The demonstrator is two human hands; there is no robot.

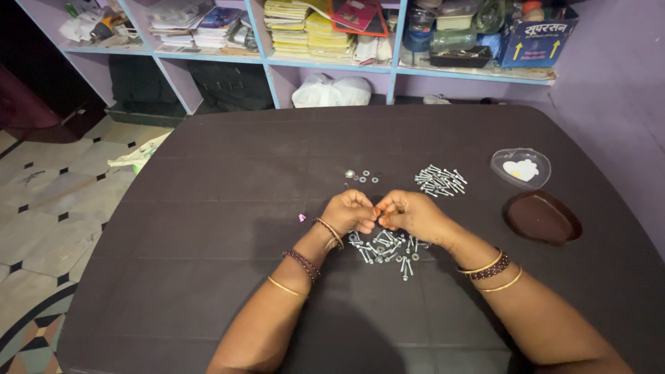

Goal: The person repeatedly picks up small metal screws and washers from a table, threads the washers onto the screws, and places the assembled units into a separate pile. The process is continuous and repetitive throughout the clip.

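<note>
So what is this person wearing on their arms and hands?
No sleeves show. The left hand side has a thin wrist bangle, a dark beaded bracelet and a thin gold bangle. The right hand side has gold bangles around a dark beaded one. Fingernails look orange.

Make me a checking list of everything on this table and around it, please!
Surface: dark table, bare in front.
Job's things: pile of screws under the hands; second screw pile farther back; washers behind the hands.
Clutter: clear heart-shaped lid, dark heart-shaped dish, tiny pink bit.
Hands: left hand and right hand meet fingertip to fingertip, pinching something too small to tell.
Cables: nothing seen.
Surroundings: shelves with papers and boxes, white bag, tiled floor.
</note>
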